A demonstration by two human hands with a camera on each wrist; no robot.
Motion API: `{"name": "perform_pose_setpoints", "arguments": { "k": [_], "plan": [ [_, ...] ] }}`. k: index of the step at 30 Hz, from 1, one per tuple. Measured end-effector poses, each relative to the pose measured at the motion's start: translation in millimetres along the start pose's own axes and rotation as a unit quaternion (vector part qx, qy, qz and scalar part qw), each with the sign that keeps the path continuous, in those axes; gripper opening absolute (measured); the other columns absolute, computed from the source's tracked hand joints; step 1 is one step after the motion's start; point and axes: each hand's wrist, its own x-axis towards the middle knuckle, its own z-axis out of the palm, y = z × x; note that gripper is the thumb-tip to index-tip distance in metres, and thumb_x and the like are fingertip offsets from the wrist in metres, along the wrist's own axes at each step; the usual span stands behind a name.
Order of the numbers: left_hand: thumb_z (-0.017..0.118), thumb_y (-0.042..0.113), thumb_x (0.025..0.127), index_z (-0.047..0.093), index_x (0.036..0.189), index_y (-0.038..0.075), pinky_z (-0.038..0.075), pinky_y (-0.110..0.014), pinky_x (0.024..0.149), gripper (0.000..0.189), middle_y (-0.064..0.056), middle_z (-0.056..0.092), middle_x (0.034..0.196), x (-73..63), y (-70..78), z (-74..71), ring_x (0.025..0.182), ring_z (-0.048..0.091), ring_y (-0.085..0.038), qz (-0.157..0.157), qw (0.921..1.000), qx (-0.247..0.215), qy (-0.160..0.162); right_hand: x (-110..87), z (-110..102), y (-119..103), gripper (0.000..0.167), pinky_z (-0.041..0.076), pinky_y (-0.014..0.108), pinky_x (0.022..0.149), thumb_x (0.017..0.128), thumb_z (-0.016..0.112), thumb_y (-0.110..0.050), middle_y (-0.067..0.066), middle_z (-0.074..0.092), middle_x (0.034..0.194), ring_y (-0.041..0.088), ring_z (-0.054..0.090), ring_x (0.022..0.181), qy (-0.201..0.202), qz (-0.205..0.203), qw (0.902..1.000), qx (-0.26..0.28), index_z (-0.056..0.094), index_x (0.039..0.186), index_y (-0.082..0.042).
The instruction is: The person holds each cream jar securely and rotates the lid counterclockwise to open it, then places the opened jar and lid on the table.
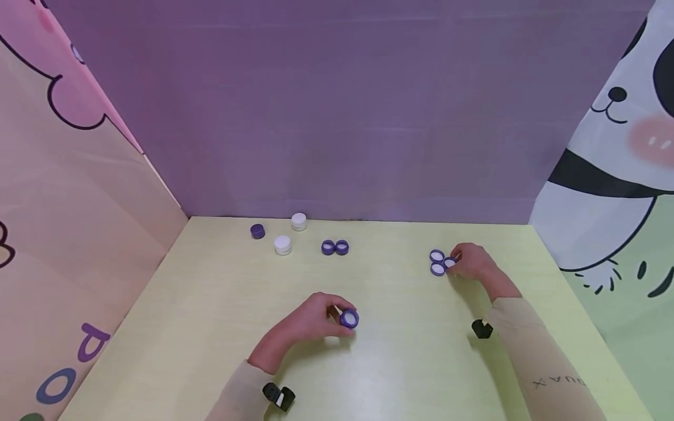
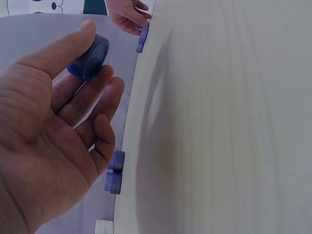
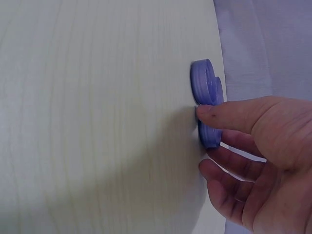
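Above the front middle of the table, my left hand point(image 1: 318, 318) pinches a small round purple jar point(image 1: 349, 318) between thumb and fingertips. The left wrist view shows the smooth base of the jar point(image 2: 95, 57), with the other fingers loosely curled below it. Farther right, my right hand point(image 1: 474, 263) grips a flat purple lid point(image 3: 210, 135) by its rim, thumb on the near side and fingers behind. Two more purple lids point(image 1: 437, 256) lie against it, their white insides facing up.
Two open purple jars point(image 1: 341, 248) stand side by side at the back middle of the table point(image 1: 221, 327). Left of them are two white jars point(image 1: 282, 245) and a dark purple one point(image 1: 257, 231). A purple cloth wall point(image 1: 347, 117) rises behind the table's back edge.
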Motion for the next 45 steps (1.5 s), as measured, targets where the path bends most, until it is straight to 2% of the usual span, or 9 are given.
{"name": "perform_pose_setpoints", "arguments": {
  "k": [6, 11, 15, 20, 24, 31, 36, 41, 45],
  "plan": [
    [0.085, 0.019, 0.075, 0.071, 0.109, 0.015, 0.051, -0.028, 0.067, 0.037, 0.005, 0.066, 0.097, -0.6, -3.0, -4.7, 0.084, 0.060, -0.019, -0.001, 1.0000, 0.000, -0.006, -3.2, 1, 3, 0.045, 0.047, 0.044, 0.079, 0.077, 0.078, -0.017, 0.021, 0.063, 0.100, 0.031, 0.058, 0.086, 0.000, 0.000, 1.0000, 0.000, 0.059, 0.109, 0.007],
    [0.085, 0.018, 0.075, 0.071, 0.110, 0.015, 0.051, -0.030, 0.072, 0.038, 0.004, 0.065, 0.100, -1.2, -5.5, -17.8, 0.085, 0.060, -0.020, 0.004, 1.0000, 0.000, -0.005, -7.8, 2, 7, 0.049, 0.047, 0.045, 0.079, 0.077, 0.078, -0.020, 0.022, 0.062, 0.100, 0.032, 0.058, 0.087, 0.007, 0.000, 1.0000, 0.003, 0.057, 0.110, 0.009],
    [0.086, 0.017, 0.074, 0.070, 0.110, 0.016, 0.050, -0.032, 0.072, 0.039, 0.004, 0.063, 0.100, 1.4, -9.1, -30.9, 0.086, 0.059, -0.021, 0.013, 0.9994, 0.021, 0.025, -11.4, 1, 10, 0.049, 0.047, 0.045, 0.079, 0.079, 0.077, -0.023, 0.022, 0.062, 0.101, 0.033, 0.057, 0.088, 0.014, 0.002, 0.9999, -0.001, 0.058, 0.111, 0.009],
    [0.087, 0.019, 0.073, 0.071, 0.110, 0.015, 0.048, -0.029, 0.065, 0.040, 0.004, 0.062, 0.096, 6.4, -12.7, -49.0, 0.082, 0.055, -0.021, 0.021, 0.9961, 0.065, 0.055, -20.3, -1, 9, 0.045, 0.047, 0.048, 0.081, 0.081, 0.073, -0.021, 0.023, 0.061, 0.102, 0.035, 0.058, 0.090, 0.023, -0.007, 0.9997, 0.001, 0.059, 0.112, 0.007],
    [0.086, 0.022, 0.074, 0.070, 0.110, 0.012, 0.049, -0.029, 0.066, 0.041, 0.004, 0.063, 0.097, 10.5, -14.2, -65.3, 0.081, 0.056, -0.021, 0.033, 0.9950, 0.080, 0.050, -30.1, -3, 3, 0.040, 0.047, 0.049, 0.081, 0.082, 0.072, -0.021, 0.023, 0.061, 0.102, 0.036, 0.058, 0.092, 0.035, -0.018, 0.9992, 0.007, 0.060, 0.110, 0.006],
    [0.084, 0.022, 0.077, 0.068, 0.113, 0.012, 0.049, -0.030, 0.072, 0.041, 0.003, 0.062, 0.098, 18.5, -11.4, -88.2, 0.086, 0.057, -0.023, 0.036, 0.9913, 0.118, 0.046, -46.2, -4, -11, 0.033, 0.047, 0.047, 0.079, 0.086, 0.068, -0.022, 0.019, 0.062, 0.100, 0.032, 0.057, 0.089, 0.045, -0.040, 0.9982, 0.007, 0.063, 0.107, 0.003],
    [0.084, 0.019, 0.077, 0.068, 0.112, 0.008, 0.048, -0.030, 0.071, 0.040, 0.002, 0.062, 0.096, 17.6, -15.1, -98.9, 0.086, 0.057, -0.024, 0.064, 0.9875, 0.134, 0.052, -57.3, 6, -30, 0.029, 0.048, 0.047, 0.080, 0.088, 0.068, -0.020, 0.017, 0.064, 0.100, 0.030, 0.058, 0.088, 0.042, -0.071, 0.9966, 0.005, 0.064, 0.105, 0.003],
    [0.085, 0.018, 0.076, 0.069, 0.112, 0.008, 0.049, -0.030, 0.071, 0.041, 0.004, 0.063, 0.096, 16.3, -15.9, -107.5, 0.087, 0.058, -0.025, 0.061, 0.9852, 0.150, 0.058, -65.0, 17, -49, 0.027, 0.049, 0.043, 0.076, 0.088, 0.070, -0.020, 0.012, 0.064, 0.094, 0.026, 0.059, 0.084, 0.022, -0.107, 0.9939, 0.014, 0.065, 0.103, 0.001],
    [0.085, 0.019, 0.076, 0.068, 0.112, 0.009, 0.049, -0.031, 0.071, 0.041, 0.005, 0.063, 0.097, 24.9, -12.7, -114.4, 0.089, 0.058, -0.026, 0.062, 0.9822, 0.163, 0.069, -69.4, 24, -60, 0.023, 0.049, 0.039, 0.075, 0.087, 0.072, -0.021, 0.005, 0.064, 0.091, 0.024, 0.060, 0.085, 0.019, -0.122, 0.9920, 0.028, 0.066, 0.100, -0.002]
  ]
}}
